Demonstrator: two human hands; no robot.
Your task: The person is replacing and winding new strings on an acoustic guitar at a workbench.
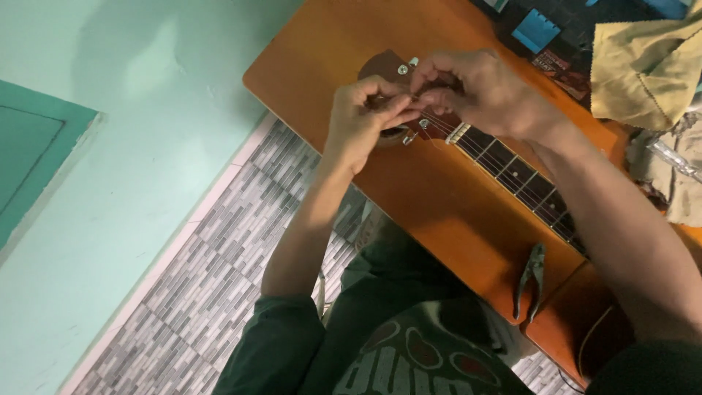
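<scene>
The thin metal guitar string runs taut-to-slack from the fretboard up to the reddish-brown wooden headstock, which lies on the orange wooden table. Your left hand and right hand meet over the headstock, fingers drawn narrow and pinching at the string beside the silver tuning pegs. It is probably light, springy, slippery and sharp at the tip, so grip close to its end. The dark fretboard neck stretches back toward you. Grey metal pliers lie near the table edge; a yellow cloth sits beyond. No containers show.
</scene>
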